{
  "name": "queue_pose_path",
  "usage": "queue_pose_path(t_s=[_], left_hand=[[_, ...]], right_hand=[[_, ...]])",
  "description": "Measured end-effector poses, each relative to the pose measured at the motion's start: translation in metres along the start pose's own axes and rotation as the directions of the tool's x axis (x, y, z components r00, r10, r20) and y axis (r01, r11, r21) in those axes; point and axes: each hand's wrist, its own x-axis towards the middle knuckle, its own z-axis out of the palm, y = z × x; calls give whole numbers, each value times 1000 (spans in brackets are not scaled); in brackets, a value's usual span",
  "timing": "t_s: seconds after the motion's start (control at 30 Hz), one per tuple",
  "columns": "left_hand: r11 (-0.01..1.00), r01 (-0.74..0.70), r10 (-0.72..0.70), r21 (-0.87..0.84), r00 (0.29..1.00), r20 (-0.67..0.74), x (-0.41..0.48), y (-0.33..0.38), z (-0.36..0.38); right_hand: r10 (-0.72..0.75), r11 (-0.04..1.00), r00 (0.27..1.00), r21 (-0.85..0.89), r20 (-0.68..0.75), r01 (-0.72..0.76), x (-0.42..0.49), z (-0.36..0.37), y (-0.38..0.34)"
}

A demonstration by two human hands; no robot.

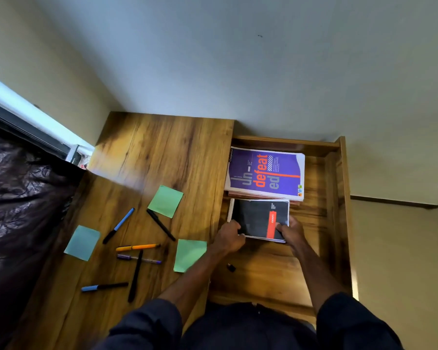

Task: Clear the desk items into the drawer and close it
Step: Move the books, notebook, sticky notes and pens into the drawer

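Person wears a dark navy long-sleeve top [248, 327], fabric soft & creased, w/ left sleeve [147, 327] & right sleeve [352, 324] both bunched up near the elbows, leaving forearms bare down to the left hand [229, 239] & right hand [292, 232], also bare.

The room is dimly lit. Daylight is admitted through the window [18, 97] at the left, and a pale glare is thrown across the surface [127, 170] beside it. The drawer [336, 198] is covered by soft shadow. Straight lines are bowed toward the frame edges. The left hand [229, 238], right hand [292, 232] and notebook [259, 218] are smeared by slight blur.
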Motion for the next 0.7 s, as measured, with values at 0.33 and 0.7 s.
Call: queue_pose_path(t_s=[0.33, 0.7], left_hand=[[979, 9, -9, 205, 1000, -3, 10, 4, 7], [972, 27, -35, 232, 999, 32, 18, 5, 3]], right_hand=[[50, 942, 993, -327, -107, -83, 4, 9, -3], [46, 908, 998, -415, -54, -64, 9, 20, 7]])
